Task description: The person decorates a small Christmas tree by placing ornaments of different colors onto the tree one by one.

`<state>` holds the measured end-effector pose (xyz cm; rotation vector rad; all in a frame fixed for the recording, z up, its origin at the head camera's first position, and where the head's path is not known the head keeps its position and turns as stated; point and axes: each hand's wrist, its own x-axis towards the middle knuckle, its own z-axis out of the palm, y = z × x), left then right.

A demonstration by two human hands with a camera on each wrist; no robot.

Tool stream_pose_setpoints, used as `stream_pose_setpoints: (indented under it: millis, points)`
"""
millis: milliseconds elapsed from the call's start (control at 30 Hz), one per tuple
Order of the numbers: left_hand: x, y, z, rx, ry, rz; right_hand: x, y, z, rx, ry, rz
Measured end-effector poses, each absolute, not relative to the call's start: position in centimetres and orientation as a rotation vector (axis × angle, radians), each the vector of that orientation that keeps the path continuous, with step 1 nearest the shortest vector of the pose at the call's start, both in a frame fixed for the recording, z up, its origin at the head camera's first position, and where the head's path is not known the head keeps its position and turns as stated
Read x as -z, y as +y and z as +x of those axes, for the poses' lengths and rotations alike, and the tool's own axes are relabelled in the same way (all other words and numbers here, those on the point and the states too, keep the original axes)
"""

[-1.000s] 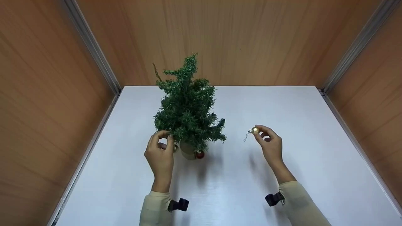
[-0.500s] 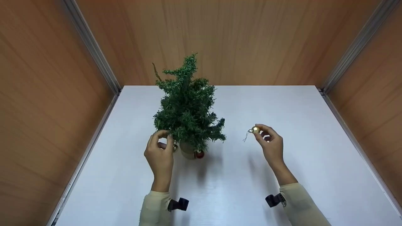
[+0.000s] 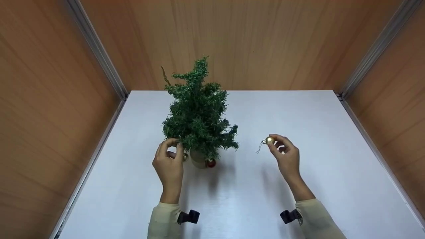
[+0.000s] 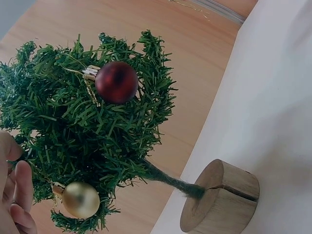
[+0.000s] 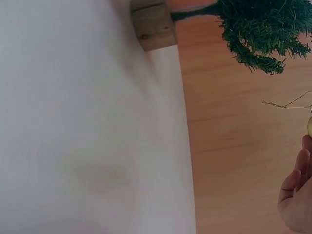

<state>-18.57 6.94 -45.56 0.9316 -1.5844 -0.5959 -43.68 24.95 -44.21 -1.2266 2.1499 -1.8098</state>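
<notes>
A small artificial Christmas tree (image 3: 199, 113) stands on a round wooden base (image 4: 222, 195). At its lower left side my left hand (image 3: 169, 162) pinches a branch tip between thumb and forefinger. Close by those fingers hangs a gold bauble (image 4: 81, 200), and a dark red bauble (image 4: 117, 82) hangs from another low branch. To the right of the tree, apart from it, my right hand (image 3: 287, 156) holds a second gold bauble (image 3: 270, 140) between thumb and fingertips. Its hanging string (image 5: 287, 105) dangles free towards the tree. Most of that bauble lies outside the right wrist view.
The tree stands on a white tabletop (image 3: 315, 113). Wood-grain panels (image 3: 265, 43) rise behind and at both sides, with grey metal strips (image 3: 99, 53) at the corners. A black wrist camera (image 3: 189, 216) sits on each cuff.
My right hand has dipped slightly towards me with the gold bauble. My left hand and the tree have stayed in place.
</notes>
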Motion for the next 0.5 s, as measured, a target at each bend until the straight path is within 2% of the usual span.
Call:
stream_pose_setpoints:
  millis: [333, 500]
  points:
    - [45.6, 7.0, -18.4, 0.611, -1.58, 0.933, 46.6, 24.4, -45.0, 1.818, 2.101, -1.24]
    - [45.3, 7.1, -18.5, 0.611, -1.575, 0.919, 46.5, 24.3, -44.7, 1.811, 2.099, -1.239]
